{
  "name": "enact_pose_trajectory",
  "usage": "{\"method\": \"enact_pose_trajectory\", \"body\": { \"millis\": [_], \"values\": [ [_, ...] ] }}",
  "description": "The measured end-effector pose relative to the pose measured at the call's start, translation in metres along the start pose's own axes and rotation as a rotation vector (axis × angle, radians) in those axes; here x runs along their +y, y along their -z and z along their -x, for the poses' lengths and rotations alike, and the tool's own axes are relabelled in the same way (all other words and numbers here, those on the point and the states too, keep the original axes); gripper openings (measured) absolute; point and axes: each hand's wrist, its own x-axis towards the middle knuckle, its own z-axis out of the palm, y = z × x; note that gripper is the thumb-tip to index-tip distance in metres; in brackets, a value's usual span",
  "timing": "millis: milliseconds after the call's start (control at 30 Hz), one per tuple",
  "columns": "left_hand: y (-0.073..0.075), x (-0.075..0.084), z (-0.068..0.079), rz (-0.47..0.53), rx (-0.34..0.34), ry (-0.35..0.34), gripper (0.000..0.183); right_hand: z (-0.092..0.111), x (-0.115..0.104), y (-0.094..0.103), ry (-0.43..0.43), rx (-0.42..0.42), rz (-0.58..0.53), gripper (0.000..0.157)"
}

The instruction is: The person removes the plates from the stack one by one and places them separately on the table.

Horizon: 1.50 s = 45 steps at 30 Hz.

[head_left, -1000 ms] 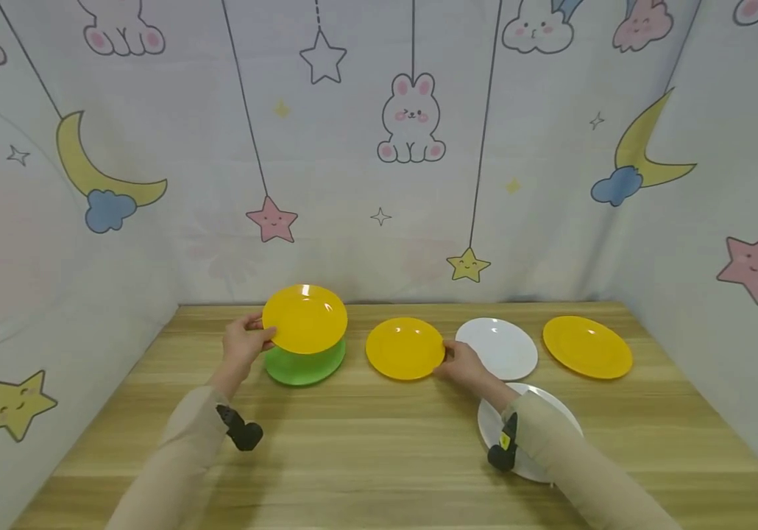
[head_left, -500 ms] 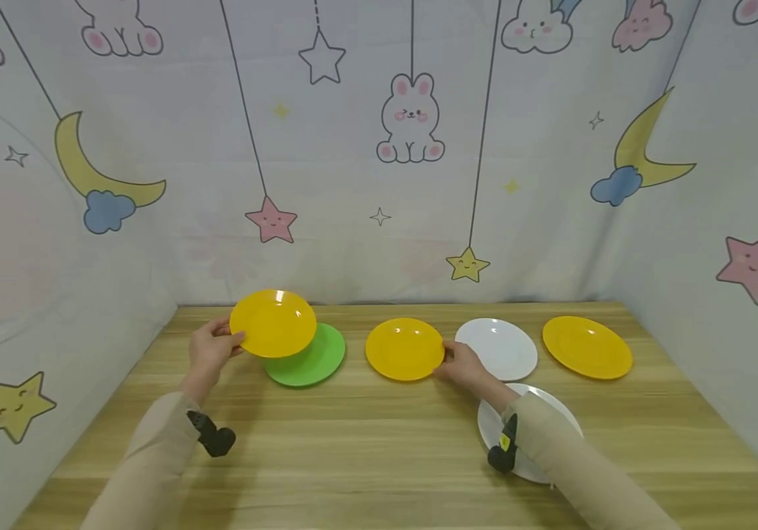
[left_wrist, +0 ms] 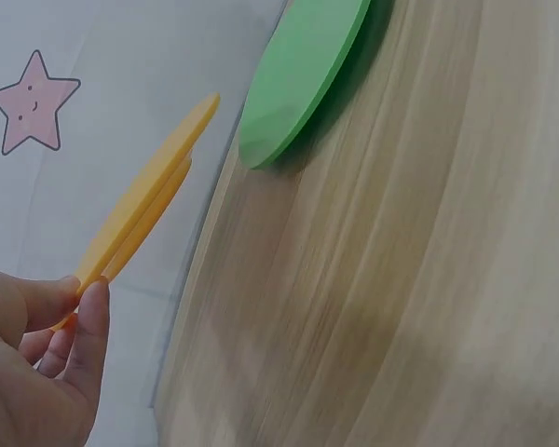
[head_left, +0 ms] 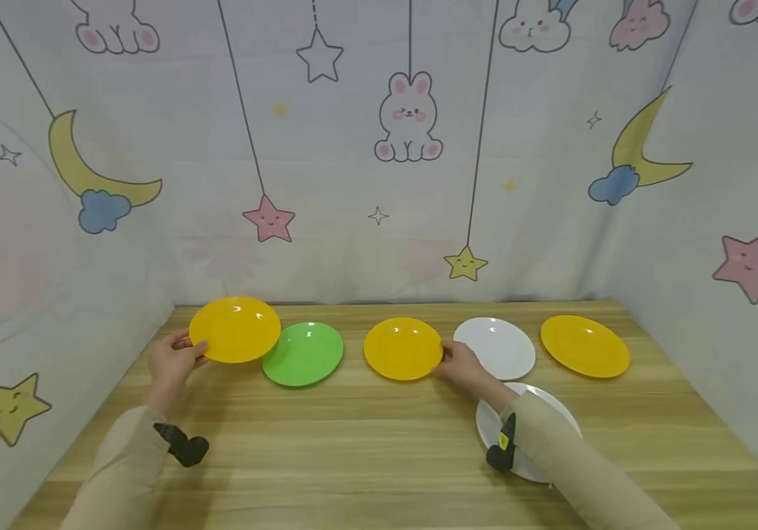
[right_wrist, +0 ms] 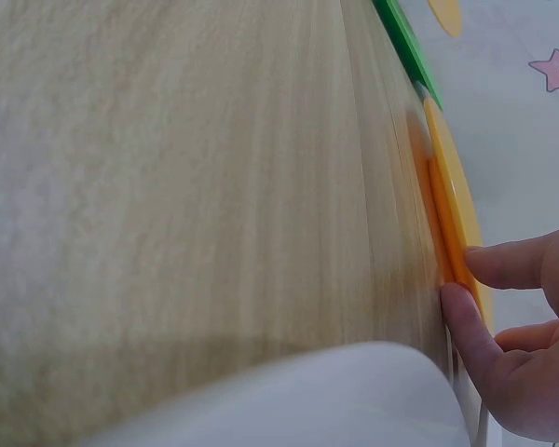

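My left hand (head_left: 174, 362) pinches the near left rim of a yellow plate (head_left: 235, 330), held above the table at the far left. In the left wrist view that yellow plate (left_wrist: 149, 196) appears edge-on between thumb and fingers. A green plate (head_left: 302, 355) lies on the table just right of it. My right hand (head_left: 463, 366) pinches the right rim of a second yellow plate (head_left: 402, 349), which rests on the table. The right wrist view shows thumb and finger on either side of that plate's rim (right_wrist: 455, 196).
A white plate (head_left: 494, 350) lies right of my right hand, and a third yellow plate (head_left: 584, 347) beyond it. Another white plate (head_left: 493, 421) sits nearer, partly under my right forearm. A printed curtain (head_left: 339, 162) borders the wooden table (head_left: 326, 456) behind and at the sides.
My left hand has carried its yellow plate leftward, from over the green plate to the far left, uncovering the green one. The right hand stays at its plate.
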Motion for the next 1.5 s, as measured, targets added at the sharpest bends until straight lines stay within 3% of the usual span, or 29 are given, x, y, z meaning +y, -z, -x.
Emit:
{"method": "enact_pose_trajectory", "body": {
  "millis": [333, 500, 667, 700, 867, 1500],
  "values": [
    [0.016, -0.008, -0.001, 0.056, 0.043, 0.064, 0.057, 0.000, 0.000, 0.000, 0.032, 0.003, -0.028, 0.067],
    [0.020, -0.028, -0.010, 0.087, 0.083, 0.047, 0.044, 0.000, -0.001, 0.000, 0.026, 0.000, -0.022, 0.066],
    [0.020, -0.029, -0.006, 0.113, 0.099, 0.095, 0.054, 0.001, -0.001, 0.001, 0.023, 0.000, -0.014, 0.064],
    [0.018, -0.021, 0.002, 0.107, 0.092, 0.119, 0.058, 0.001, -0.001, 0.001, 0.027, -0.001, -0.011, 0.064],
    [0.017, -0.026, 0.001, 0.129, 0.107, 0.153, 0.062, 0.003, -0.002, 0.002, 0.023, 0.000, -0.015, 0.064],
    [0.011, -0.037, 0.004, 0.137, 0.135, 0.173, 0.061, 0.001, 0.000, 0.000, 0.057, 0.013, -0.051, 0.063]
  ]
}}
